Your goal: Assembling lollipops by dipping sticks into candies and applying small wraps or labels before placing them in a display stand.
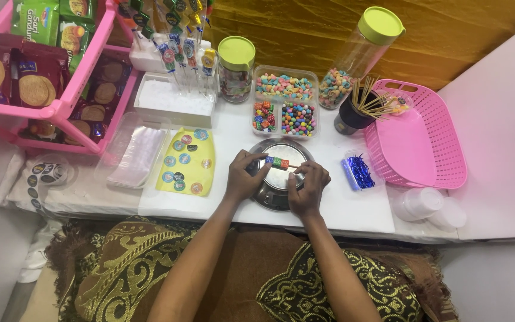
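My left hand (243,176) and my right hand (308,186) hold a thin wooden skewer (276,162) threaded with a few small candy cubes, blue, green and red. Both hands hover over a round metal plate (272,194) at the front of the white table. The left fingers pinch the skewer's left end, and my right fingers grip its right end. Just behind the plate stands a clear divided tray of colourful candies (285,101).
A pink basket (415,134) sits right, beside a dark cup of skewers (356,110) and blue twist ties (360,172). Two lidded candy jars (236,68) stand behind. Lollipops in a white block (174,98), a yellow sticker sheet (187,162), clear bags (138,156) and a pink biscuit rack (49,71) lie left.
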